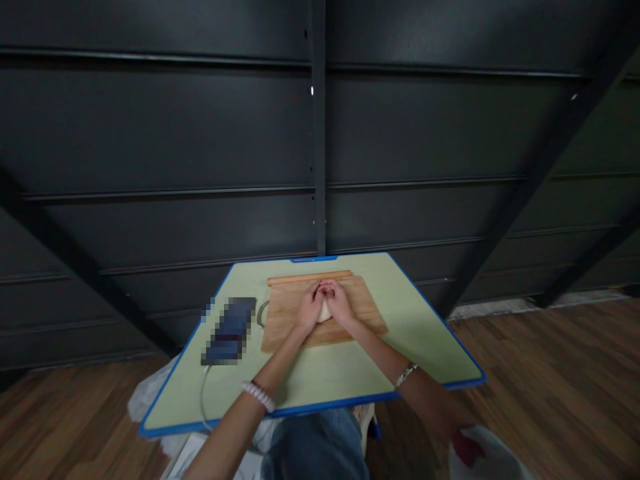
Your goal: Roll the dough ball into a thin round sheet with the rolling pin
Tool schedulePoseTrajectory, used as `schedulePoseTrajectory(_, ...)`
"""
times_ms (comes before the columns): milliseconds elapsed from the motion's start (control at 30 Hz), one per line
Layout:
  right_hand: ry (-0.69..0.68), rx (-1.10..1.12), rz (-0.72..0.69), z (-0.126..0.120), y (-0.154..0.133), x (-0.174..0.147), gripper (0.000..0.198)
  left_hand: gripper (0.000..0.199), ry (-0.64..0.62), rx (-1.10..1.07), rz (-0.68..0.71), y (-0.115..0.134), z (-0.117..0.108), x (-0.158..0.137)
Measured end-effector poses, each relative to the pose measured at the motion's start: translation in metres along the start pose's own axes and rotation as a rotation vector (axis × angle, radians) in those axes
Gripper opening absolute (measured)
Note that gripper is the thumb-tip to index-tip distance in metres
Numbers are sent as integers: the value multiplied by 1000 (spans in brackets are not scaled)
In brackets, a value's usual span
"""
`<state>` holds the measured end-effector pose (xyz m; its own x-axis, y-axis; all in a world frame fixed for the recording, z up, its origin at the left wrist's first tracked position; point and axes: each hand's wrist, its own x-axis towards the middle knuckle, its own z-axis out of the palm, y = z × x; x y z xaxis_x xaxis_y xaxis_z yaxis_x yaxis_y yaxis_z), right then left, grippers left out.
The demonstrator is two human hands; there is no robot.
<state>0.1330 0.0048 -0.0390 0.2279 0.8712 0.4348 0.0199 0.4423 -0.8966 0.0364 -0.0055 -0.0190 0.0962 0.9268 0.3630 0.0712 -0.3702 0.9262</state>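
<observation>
My curled fingers [338, 289] hold a rounded white dough lump [325, 314]!
Under it, a rectangular brown wooden board [284, 313]; then my pale-green, blue-edged table [423, 340], dark panelled wall [200, 130] beyond!

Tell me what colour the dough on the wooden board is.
Off-white: the dough shows in the head view, the only one here, partly covered.

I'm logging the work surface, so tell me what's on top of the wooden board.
A pale, dough-like lump sits on the wooden board, with the left hand and right hand cupped around it. The hands hide much of the lump; the board beneath is covered.
</observation>
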Motion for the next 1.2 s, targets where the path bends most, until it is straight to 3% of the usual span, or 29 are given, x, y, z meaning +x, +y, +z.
schedulePoseTrajectory(100, 72, 171, 96, -1, 0, 2, 16, 24, 93, -87, -4, -11, -2, 4)
schedulePoseTrajectory(200, 93, 254, 140, -2, -5, 1, 16, 34, 201, -295, -50, -19, -4, 6)
schedulePoseTrajectory(300, -18, 147, 103, 0, -11, -3, 19, 41, 261, -383, -91, -19, -6, 5)
schedulePoseTrajectory(400, -176, 37, 34, 4, -14, -6, 19, 33, 313, -300, -85, -14, -8, 4)
schedulePoseTrajectory(467, -203, 9, -7, 5, -14, -7, 16, 29, 322, -251, -67, -12, -9, 3)
schedulePoseTrajectory(633, -124, 48, -21, 3, -14, -4, 17, 27, 200, -206, -40, -8, -7, 2)
schedulePoseTrajectory(833, 6, 164, 93, -1, -12, 0, 30, 20, 128, -242, -33, 3, -4, -1)
schedulePoseTrajectory(1000, 170, 312, 112, -5, -10, 1, 22, 16, 119, -221, -36, 5, -4, -3)
schedulePoseTrajectory(1200, 247, 409, 163, -11, -12, 1, 19, 15, 144, -274, -29, 2, -6, 1)
